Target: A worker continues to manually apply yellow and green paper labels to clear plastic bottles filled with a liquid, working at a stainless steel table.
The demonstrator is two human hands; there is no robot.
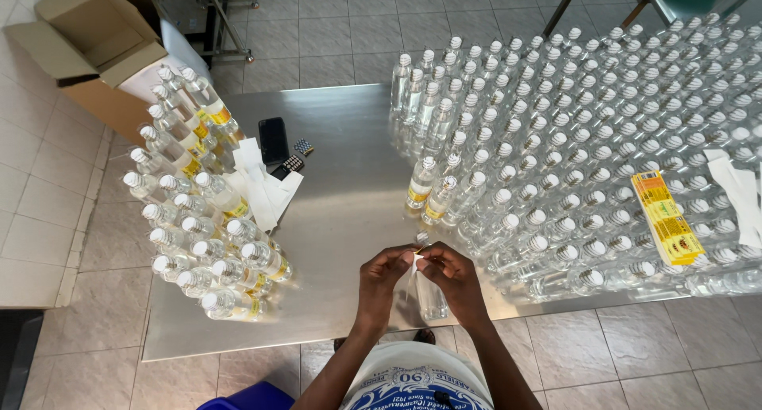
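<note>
Down at six o'clock in the head view, the left hand (379, 279) and the right hand (454, 281) meet over the near edge of a shiny metal table (349, 140), fingertips pinched together on a small yellow-edged label (417, 251). Both hands are mostly closed, thumbs and forefingers gripping the label, while a clear bottle (429, 297) stands between the palms, just under the fingers; whether either palm presses on the bottle cannot be told. At two to three o'clock a large crowd of clear white-capped bottles (603, 132) covers the right part of the table, packed close in rows. Two bottles already wearing yellow labels (429, 194) stand at the crowd's near left edge, at about twelve o'clock from the hands. On top of the caps at three o'clock lies a strip of yellow labels (665, 218), with white backing strips (738, 189) just beside it to the right. At nine to ten o'clock a cluster of labelled bottles (198, 211) stands on the table's left edge, touching a pile of white paper strips (262, 184). Near that pile lie a black phone (273, 138) and a small keypad phone (287, 166). At eleven o'clock an open cardboard box (87, 37) sits on the tiled floor (317, 29).
</note>
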